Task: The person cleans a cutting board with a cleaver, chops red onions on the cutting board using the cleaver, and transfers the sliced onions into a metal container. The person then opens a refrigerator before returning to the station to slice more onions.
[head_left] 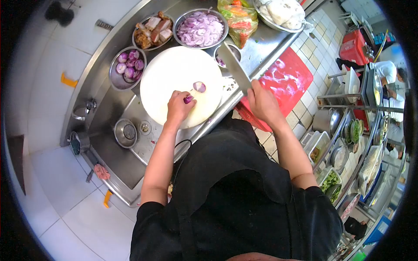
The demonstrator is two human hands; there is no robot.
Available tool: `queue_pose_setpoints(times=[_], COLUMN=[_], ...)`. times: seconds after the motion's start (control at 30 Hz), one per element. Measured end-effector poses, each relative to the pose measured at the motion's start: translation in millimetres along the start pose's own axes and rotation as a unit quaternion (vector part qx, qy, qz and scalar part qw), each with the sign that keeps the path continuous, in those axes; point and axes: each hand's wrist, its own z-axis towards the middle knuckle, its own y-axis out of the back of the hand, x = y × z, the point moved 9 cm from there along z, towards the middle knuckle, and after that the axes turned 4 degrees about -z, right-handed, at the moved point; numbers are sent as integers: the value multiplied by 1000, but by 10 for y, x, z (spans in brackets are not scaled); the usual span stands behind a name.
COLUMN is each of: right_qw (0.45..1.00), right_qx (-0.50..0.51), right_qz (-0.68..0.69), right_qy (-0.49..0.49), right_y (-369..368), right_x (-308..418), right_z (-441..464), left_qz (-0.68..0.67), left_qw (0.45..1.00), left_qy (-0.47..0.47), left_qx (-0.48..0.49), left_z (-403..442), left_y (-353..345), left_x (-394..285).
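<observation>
My left hand [179, 108] has its fingers closed on a red onion piece [188, 99], holding it against the round white cutting board [174, 71]. A cut onion half [199, 87] lies on the board just beyond my fingertips. My right hand [263, 102] is wrapped round the handle of a broad-bladed kitchen knife [236, 67]. The blade is raised beside the board's right edge, apart from the onion, and partly covers a small metal bowl [235, 53] with purple bits in it.
Around the board stand bowls of whole onions [129, 65], meat chunks [153, 29] and sliced onions [200, 29], plus a vegetable bag [238, 21]. The sink [104, 156] holds a metal bowl [126, 133]. A red tub [289, 76] sits right; shelves [344, 106] and people are beyond.
</observation>
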Motion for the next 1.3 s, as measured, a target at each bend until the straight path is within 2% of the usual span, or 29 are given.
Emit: queue_pose_setpoints(times=[0.17, 0.27, 0.4, 0.47, 0.5, 0.57, 0.67, 0.73, 0.77, 0.83, 0.87, 0.93, 0.97, 1.03, 1.07, 1.17, 1.2, 1.23, 1.3], right_qw=[999, 1000, 998, 996, 993, 991, 988, 981, 981, 979, 979, 982, 983, 985, 986, 991, 992, 992, 990], right_qx=[2, -14, -42, -53, -63, -74, -65, -35, -34, -63, -60, -68, -64, -34, -30, 28, 53, 76, 100], right_qz=[-44, -12, 34, 54, 73, 93, 126, 167, 170, 172, 174, 156, 157, 147, 147, 128, 116, 103, 88], right_qy=[3, -20, -39, -56, -60, -63, -60, -90, -91, -89, -90, -75, -72, -78, -74, -39, -10, 19, 40], right_y=[-163, -100, 3, 46, 44, 79, 106, 17, 11, 45, 30, 29, 15, -45, -74, -285, -378, -466, -517], right_x=[-456, -564, -668, -732, -789, -856, -951, -1116, -1165, -1248, -1281, -1278, -1244, -1167, -1114, -826, -685, -534, -214], right_z=[492, 536, 498, 497, 499, 471, 391, 321, 274, 145, 86, 2, -32, -103, -130, -139, -143, -149, -156], left_qz=[-40, -244, -345, -313, -314, -273, -198, -86, -84, 13, 15, 75, 75, 25, 19, 12, 25, 26, -25], left_qw=[999, 959, 931, 949, 947, 961, 979, 993, 993, 991, 991, 966, 967, 965, 968, 986, 995, 996, 998], left_qy=[27, 145, 118, 38, 61, -21, -36, -84, -83, -30, -28, -60, -56, -158, -161, -91, -75, -70, -38], left_qx=[-14, -3, -6, 0, 26, 44, 43, -22, -21, 131, 133, 238, 236, 205, 193, 138, 61, 55, -39], left_z=[113, 162, 417, 723, 855, 1233, 1509, 1518, 1494, 1321, 1205, 861, 746, 476, 332, 85, 7, -85, -224], left_y=[38, -17, 71, -29, -120, -367, -520, -337, -271, -363, -295, -339, -314, -252, -202, -108, -46, -34, 140], left_x=[166, 457, -162, -579, -793, -1063, -1189, -1268, -1224, -965, -866, -709, -567, -557, -526, -294, -187, -207, -199])
